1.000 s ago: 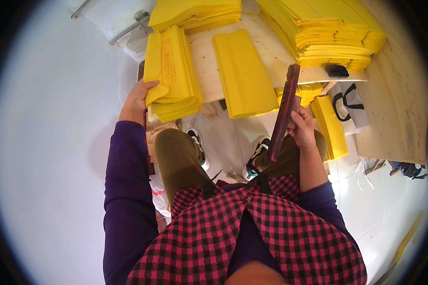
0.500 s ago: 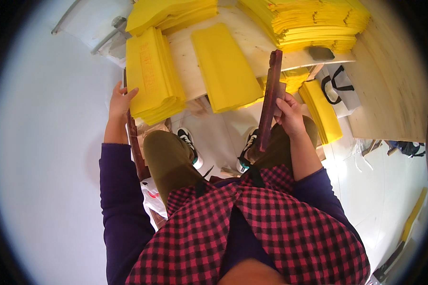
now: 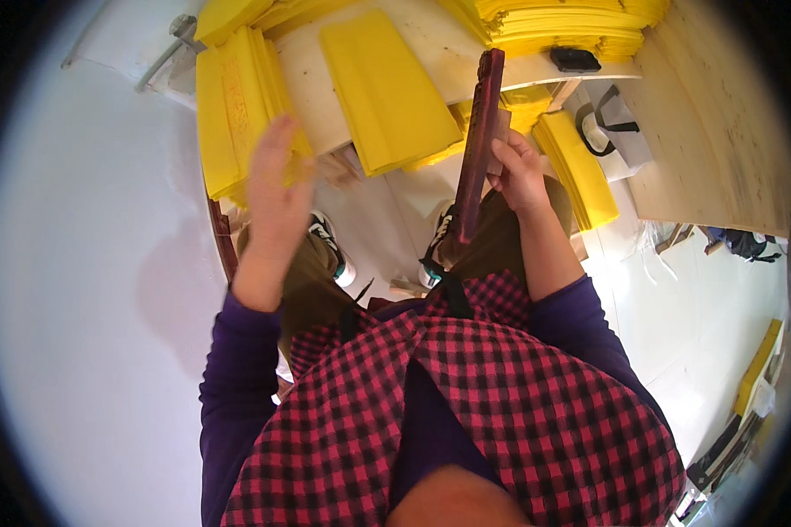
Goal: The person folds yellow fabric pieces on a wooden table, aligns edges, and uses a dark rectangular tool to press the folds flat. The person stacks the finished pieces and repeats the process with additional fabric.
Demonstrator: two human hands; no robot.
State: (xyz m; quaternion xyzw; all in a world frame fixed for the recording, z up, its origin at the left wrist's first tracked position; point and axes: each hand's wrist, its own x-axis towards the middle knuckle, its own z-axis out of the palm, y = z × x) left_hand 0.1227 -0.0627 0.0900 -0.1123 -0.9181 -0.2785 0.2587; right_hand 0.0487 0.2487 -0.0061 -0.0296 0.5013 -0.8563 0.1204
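Note:
My right hand (image 3: 520, 176) grips the short wooden handle of a long, narrow hand stamp (image 3: 475, 162), its block stained dark red. The stamp is held upright on edge above my right knee, apart from the table. My left hand (image 3: 277, 206) is raised over my left knee, slightly smeared by motion, its fingers stretched out with nothing in them. Just beyond that hand, a pile of folded yellow fabric pieces (image 3: 230, 105) shows red printing on top. Between the hands, one unprinted folded yellow piece (image 3: 391, 97) overhangs the table's near edge.
Tall yellow stacks (image 3: 571, 26) fill the back right of the wooden table (image 3: 312, 66). Near them lies a black flat object (image 3: 575, 60). A wooden panel (image 3: 712, 132) stands at the right. Below are a yellow bundle (image 3: 578, 171) and a white bag with black handles (image 3: 620, 145).
My left hand has left the side of the printed pile and come up and inward to the right. The stamp stays in my right hand. The whole view has shifted slightly.

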